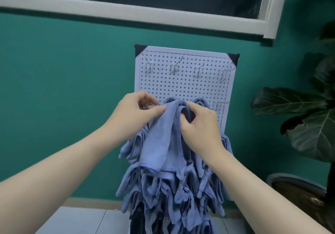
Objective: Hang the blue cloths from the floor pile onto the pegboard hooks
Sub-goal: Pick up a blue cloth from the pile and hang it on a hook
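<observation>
A white pegboard (pixel 183 83) leans against the green wall. Its top row of metal hooks (pixel 174 68) is bare, and another bare hook (pixel 218 104) shows at the right of the middle row. Both hands hold one blue cloth (pixel 163 137) up at the middle row. My left hand (pixel 134 112) pinches its upper left edge between thumb and fingers. My right hand (pixel 199 123) grips its folded top right part. The hook behind the cloth is hidden. Several blue cloths (pixel 172 194) hang in layers over the lower board.
A large-leafed potted plant (pixel 311 125) stands to the right, its pot (pixel 297 188) on the floor. A window with a white frame (pixel 126 14) runs above the board. Pale floor tiles (pixel 81 221) lie below.
</observation>
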Motion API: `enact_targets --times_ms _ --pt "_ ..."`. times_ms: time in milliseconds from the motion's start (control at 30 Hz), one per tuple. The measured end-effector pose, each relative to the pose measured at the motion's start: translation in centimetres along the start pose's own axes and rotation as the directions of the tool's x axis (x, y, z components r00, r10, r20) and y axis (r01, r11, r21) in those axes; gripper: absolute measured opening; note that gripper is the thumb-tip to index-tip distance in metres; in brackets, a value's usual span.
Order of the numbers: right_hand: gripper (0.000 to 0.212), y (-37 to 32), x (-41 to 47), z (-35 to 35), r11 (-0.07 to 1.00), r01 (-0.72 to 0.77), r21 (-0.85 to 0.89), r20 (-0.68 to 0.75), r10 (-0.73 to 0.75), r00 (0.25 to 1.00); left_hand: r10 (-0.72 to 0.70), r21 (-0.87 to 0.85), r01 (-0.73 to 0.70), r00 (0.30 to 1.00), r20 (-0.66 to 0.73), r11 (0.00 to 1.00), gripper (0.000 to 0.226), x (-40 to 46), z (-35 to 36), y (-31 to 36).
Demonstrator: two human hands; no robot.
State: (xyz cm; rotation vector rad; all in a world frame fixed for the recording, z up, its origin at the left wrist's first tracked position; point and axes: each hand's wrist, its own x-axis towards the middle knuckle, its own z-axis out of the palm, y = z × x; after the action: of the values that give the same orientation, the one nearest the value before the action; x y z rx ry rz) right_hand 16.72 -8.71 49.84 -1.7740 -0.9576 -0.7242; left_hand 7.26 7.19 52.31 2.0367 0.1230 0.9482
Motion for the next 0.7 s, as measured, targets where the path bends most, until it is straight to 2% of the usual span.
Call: enact_targets --times_ms 100,200,267,367,467,633,700 --pt "0.042 -0.3 1.7 -0.2 0.998 -0.018 -0.055 -0.025 0.017 1.000 0.130 0.159 -0.127 0.992 -0.003 0.979 0.005 0.0 0.0 1.1" --pt "0.042 -0.9 3.1 -0.8 0.998 0.003 -0.068 -0.030 -0.005 1.000 0.171 0.270 -0.166 0.985 0.007 0.948 0.018 0.0 0.5 2.1" --pt "0.041 -1.3 4.2 -1.1 0.998 -0.004 -0.055 -0.025 0.003 1.000 0.200 0.266 -0.200 0.979 0.029 0.943 0.025 0.0 0.8 2.7" --pt "0.040 -1.6 5.7 -1.6 0.999 -0.031 -0.017 -0.016 0.031 0.999 0.243 0.230 -0.248 0.969 0.048 0.941 0.013 0.5 1.6 3.5" --pt "0.038 -1.5 6.9 -2.4 0.998 -0.059 0.023 -0.021 0.059 0.998 0.275 0.302 -0.262 0.962 0.001 0.917 0.016 1.9 3.1 3.6" --pt "0.023 -0.6 8.3 -4.4 0.999 -0.031 -0.040 -0.047 0.029 0.998 0.304 0.303 -0.271 0.951 -0.066 0.914 0.015 4.8 5.7 4.6" --pt "0.024 -0.1 8.9 -5.4 0.996 -0.023 -0.091 -0.057 0.017 0.998 0.320 0.296 -0.286 0.944 -0.075 0.912 0.013 6.1 6.6 5.0"
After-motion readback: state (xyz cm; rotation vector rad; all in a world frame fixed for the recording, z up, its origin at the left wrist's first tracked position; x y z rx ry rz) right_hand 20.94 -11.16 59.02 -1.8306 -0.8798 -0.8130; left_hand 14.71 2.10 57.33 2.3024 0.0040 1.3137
